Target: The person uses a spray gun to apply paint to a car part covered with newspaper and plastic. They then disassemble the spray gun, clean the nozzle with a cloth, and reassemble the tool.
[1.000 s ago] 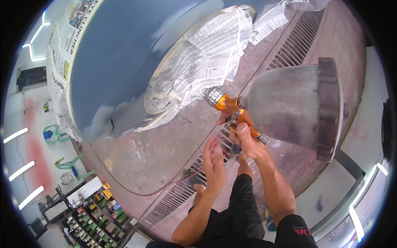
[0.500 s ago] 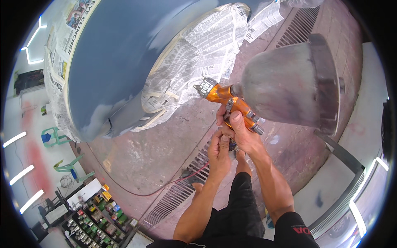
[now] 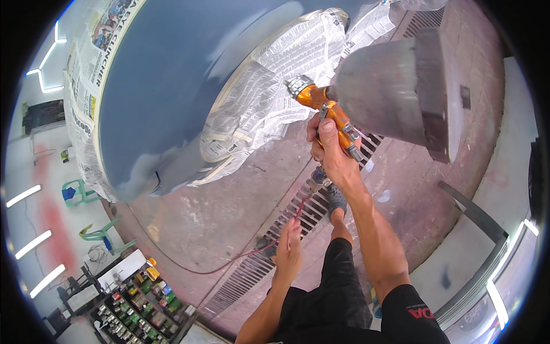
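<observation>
Right hand grips spray gun, left hand curls round red hose; keep it slack, clear of blue-grey panel

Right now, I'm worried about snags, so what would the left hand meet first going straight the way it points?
The left hand would likely meet the red hose first, which leads up just ahead of it toward the fitting below the spray gun. Depth is unclear; they may be touching.

the spray gun is coloured orange and silver, the hose red; the blue-grey panel is patched paler.
</observation>
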Demonstrator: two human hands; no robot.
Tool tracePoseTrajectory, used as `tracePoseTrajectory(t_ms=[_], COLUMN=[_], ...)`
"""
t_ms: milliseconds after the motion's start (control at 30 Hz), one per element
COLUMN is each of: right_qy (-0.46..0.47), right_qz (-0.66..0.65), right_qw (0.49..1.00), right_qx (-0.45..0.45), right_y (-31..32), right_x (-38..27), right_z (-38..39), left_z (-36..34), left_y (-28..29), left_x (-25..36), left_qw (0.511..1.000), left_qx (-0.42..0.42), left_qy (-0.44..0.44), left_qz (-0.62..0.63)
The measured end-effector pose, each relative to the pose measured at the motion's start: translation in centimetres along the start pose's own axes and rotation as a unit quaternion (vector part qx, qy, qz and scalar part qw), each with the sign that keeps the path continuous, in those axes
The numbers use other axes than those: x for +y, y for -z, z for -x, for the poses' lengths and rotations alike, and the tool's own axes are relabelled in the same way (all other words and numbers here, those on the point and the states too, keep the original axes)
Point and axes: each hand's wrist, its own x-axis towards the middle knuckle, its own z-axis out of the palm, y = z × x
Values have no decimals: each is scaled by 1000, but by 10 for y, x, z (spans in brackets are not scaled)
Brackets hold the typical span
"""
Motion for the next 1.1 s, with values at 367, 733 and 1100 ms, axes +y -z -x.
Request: tracePoseTrajectory(t_ms=[367, 733, 1100], right_qy=[-13, 26, -14], right_qz=[91, 22, 37], right_qw=[993, 993, 998], right_qx=[-75, 114, 39], right_y=[15, 54, -4], right_x=[8, -41, -58], right_z=[-20, -66, -9], left_z=[135, 201, 191], left_y=[88, 128, 101], left_x=[-68, -99, -86], left_qw=[956, 931, 942], left_qx=[-63, -81, -72], left_qy=[90, 271, 263], left_qz=[-274, -232, -197])
